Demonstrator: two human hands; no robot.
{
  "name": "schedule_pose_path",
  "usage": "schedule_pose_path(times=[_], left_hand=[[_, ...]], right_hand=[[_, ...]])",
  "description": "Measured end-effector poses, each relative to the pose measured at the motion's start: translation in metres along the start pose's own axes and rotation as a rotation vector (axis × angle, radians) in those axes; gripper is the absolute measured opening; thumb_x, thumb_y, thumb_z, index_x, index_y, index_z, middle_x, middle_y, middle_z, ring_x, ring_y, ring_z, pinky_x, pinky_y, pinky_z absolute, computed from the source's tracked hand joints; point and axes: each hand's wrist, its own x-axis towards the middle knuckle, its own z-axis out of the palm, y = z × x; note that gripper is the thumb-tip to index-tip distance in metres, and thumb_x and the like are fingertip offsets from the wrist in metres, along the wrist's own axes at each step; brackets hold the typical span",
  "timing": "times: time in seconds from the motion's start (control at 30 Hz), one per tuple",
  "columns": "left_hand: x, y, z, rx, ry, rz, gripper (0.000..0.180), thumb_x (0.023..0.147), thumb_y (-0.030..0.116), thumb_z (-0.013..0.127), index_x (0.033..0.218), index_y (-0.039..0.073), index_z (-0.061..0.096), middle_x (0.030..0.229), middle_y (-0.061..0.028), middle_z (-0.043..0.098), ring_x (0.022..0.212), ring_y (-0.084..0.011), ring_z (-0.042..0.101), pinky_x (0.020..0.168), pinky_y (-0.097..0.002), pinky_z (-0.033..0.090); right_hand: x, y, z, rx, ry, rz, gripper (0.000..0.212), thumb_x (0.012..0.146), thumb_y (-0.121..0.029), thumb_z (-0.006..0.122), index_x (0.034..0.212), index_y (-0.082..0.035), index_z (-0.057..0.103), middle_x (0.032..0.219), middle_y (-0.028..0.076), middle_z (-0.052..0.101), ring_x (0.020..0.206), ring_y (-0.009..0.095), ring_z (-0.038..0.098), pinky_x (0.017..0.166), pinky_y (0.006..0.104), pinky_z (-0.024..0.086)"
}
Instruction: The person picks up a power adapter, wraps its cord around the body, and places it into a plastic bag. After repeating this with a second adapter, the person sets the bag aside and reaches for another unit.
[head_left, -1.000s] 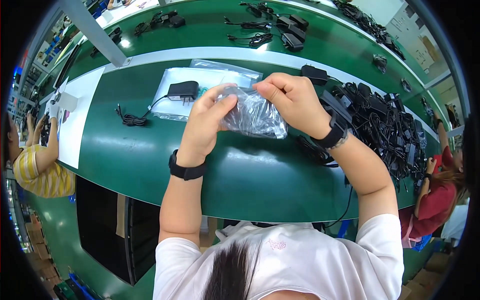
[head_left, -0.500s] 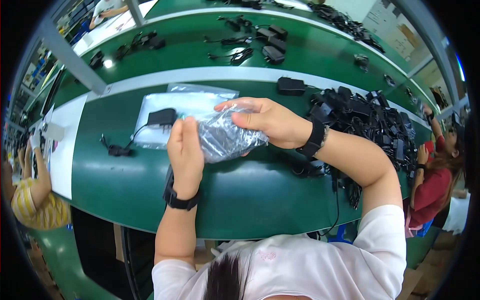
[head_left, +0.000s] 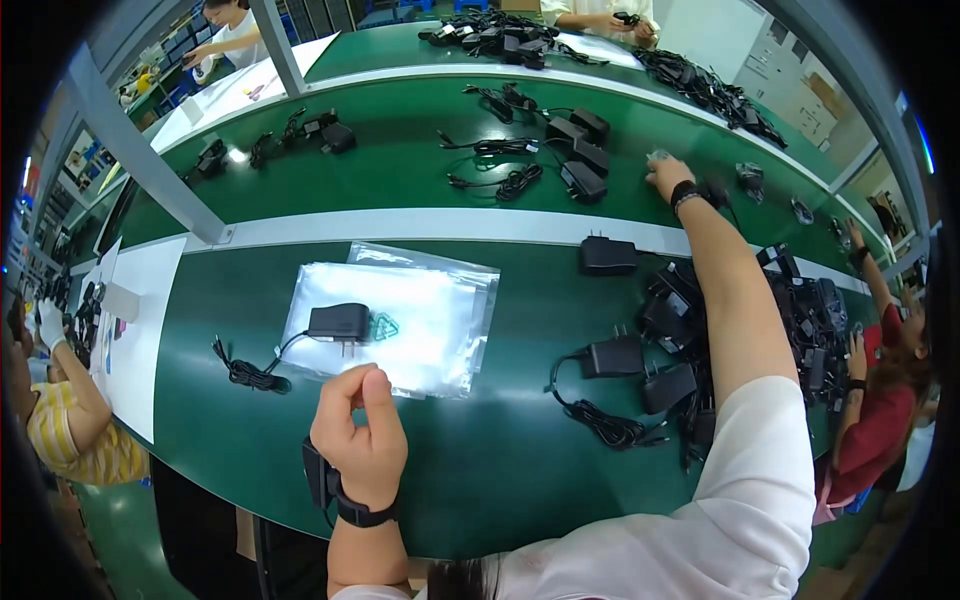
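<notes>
My right hand (head_left: 668,177) reaches far out over the raised green strip beyond the white rail. Its fingers are closed on a clear plastic bag (head_left: 657,156), which my hand mostly covers. My left hand (head_left: 362,428) hovers low over the table, fingers curled in and thumb beside them, with nothing visible in it. Just beyond it, a black power adapter (head_left: 339,321) lies on a stack of clear plastic bags (head_left: 437,350). The adapter's bundled cord (head_left: 252,374) rests on the green table to the left.
A heap of black adapters (head_left: 800,330) lies under my right arm, with single adapters (head_left: 612,356) at its edge. Unbagged adapters (head_left: 583,180) and bagged ones (head_left: 750,180) lie on the far strip. A metal post (head_left: 150,150) stands left. Co-workers sit at both sides and beyond.
My right hand has left my left hand and carried the bagged item forward and right, onto the far strip. My left hand has closed. The view has tilted up.
</notes>
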Motion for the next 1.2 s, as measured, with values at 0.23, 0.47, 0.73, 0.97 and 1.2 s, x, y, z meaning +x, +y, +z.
schedule_pose_path(times=[0.23,0.47,0.73,0.97,1.2], left_hand=[[0.002,0.006,0.006,0.053,-0.155,0.128,0.012,0.088,0.009,0.053,0.085,-0.002,0.056,0.068,-0.0051,0.057,0.057,-0.0087,0.052,0.055,-0.0195,0.042],[0.001,0.006,0.014,0.083,-0.093,0.190,0.010,0.083,0.005,0.055,0.076,-0.002,0.057,0.065,-0.0089,0.056,0.053,-0.0178,0.050,0.050,-0.0262,0.040],[-0.004,0.005,0.004,0.236,-0.095,0.254,0.008,0.083,0.005,0.056,0.077,-0.002,0.057,0.067,-0.0092,0.057,0.053,-0.0193,0.051,0.049,-0.0270,0.040],[0.001,0.005,0.004,0.135,-0.110,0.233,0.008,0.082,0.005,0.058,0.079,-0.002,0.058,0.067,-0.0092,0.058,0.055,-0.0173,0.053,0.051,-0.0263,0.042],[-0.006,0.006,0.010,0.138,-0.101,0.249,0.010,0.082,0.008,0.059,0.078,-0.001,0.059,0.065,-0.0071,0.058,0.051,-0.0135,0.050,0.048,-0.0244,0.040]], right_hand=[[0.026,-0.060,-0.056,0.523,-0.022,-0.305,0.057,0.082,-0.054,0.046,0.121,-0.014,0.051,0.110,0.017,0.058,0.104,0.035,0.054,0.091,0.0428,0.039],[0.024,-0.129,-0.053,0.016,-0.308,-0.236,0.034,0.075,-0.021,0.056,0.108,-0.014,0.059,0.112,0.008,0.059,0.102,0.034,0.055,0.081,0.0583,0.041],[0.005,-0.107,-0.112,0.230,0.047,-0.592,0.017,0.071,-0.021,0.058,0.077,-0.006,0.065,0.077,0.016,0.062,0.075,0.034,0.060,0.067,0.0420,0.048],[-0.110,-0.015,-0.240,0.302,0.170,-0.788,0.016,0.072,-0.017,0.064,0.083,-0.006,0.062,0.070,0.013,0.059,0.073,0.033,0.056,0.065,0.0420,0.044],[-0.211,0.042,-0.224,0.407,0.205,-0.844,0.017,0.068,-0.008,0.067,0.084,-0.008,0.064,0.073,0.006,0.057,0.077,0.024,0.051,0.067,0.0345,0.044]])
